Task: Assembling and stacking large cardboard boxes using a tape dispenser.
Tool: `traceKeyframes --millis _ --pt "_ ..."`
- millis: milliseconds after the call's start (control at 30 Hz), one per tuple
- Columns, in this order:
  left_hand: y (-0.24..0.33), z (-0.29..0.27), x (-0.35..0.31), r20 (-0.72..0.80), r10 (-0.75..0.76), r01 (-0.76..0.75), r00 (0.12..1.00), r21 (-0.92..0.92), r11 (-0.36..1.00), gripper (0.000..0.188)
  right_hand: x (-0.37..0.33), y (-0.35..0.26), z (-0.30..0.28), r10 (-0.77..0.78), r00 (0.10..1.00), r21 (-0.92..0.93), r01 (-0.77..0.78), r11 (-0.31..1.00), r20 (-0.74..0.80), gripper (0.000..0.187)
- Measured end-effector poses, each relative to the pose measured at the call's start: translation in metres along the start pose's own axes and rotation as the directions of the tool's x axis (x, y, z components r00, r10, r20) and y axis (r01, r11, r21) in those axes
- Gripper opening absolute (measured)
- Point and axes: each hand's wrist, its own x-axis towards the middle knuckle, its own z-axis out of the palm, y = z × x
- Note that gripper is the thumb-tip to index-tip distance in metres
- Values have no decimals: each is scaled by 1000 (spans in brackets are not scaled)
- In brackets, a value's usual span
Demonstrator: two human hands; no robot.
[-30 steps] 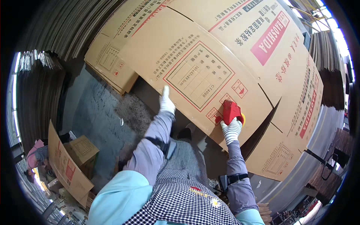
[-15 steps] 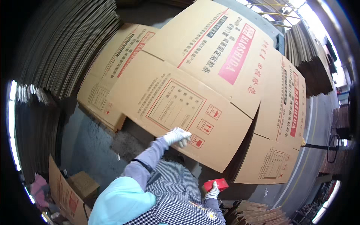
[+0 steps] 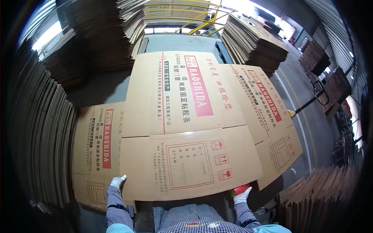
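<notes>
A large flattened cardboard carton (image 3: 143, 155) with red and black print lies in front of me, on top of other flattened cartons. My left hand (image 3: 117, 181), in a pale knitted glove, is at its left edge near the front corner. The thumb rests over the edge and the other fingers are mostly hidden. At the near right corner, my right hand (image 3: 241, 195), gloved the same way, is closed round a small red block (image 3: 241, 190). The block is partly hidden by the fingers and sits against the carton's near edge.
Flattened cartons lie to the left (image 3: 83, 136) and right (image 3: 279, 136). Tall stacks of cardboard sheets stand at far left (image 3: 50, 128), at the back (image 3: 252, 42) and near right (image 3: 311, 198). Yellow railings (image 3: 175, 11) cross the back. A black-handled cart (image 3: 319, 93) stands at the right.
My view has turned and now faces the carton squarely. My left hand has gone from over the carton's near edge to its left edge. My right hand, still holding the red block, has come to the near right corner.
</notes>
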Motion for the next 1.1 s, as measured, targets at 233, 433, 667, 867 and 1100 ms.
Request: traceKeyframes --millis 233,433,667,867,1100 --pt "100 237 -132 722 438 63 535 -551 832 49 -10 -15 73 -215 977 -204 213 955 12 54" --pt "109 338 -193 835 386 273 393 -506 818 43 -24 3 21 -135 961 73 156 985 -240 47" --pt "135 373 -230 936 284 375 207 -344 861 40 -46 -6 -20 -346 922 -22 347 937 -177 56" --pt "153 401 -270 930 288 265 228 -344 901 48 -111 -63 107 87 994 -367 -58 928 65 44" --pt "194 302 -58 18 768 -749 640 238 619 90 -128 -171 26 36 999 -189 -31 981 22 47"
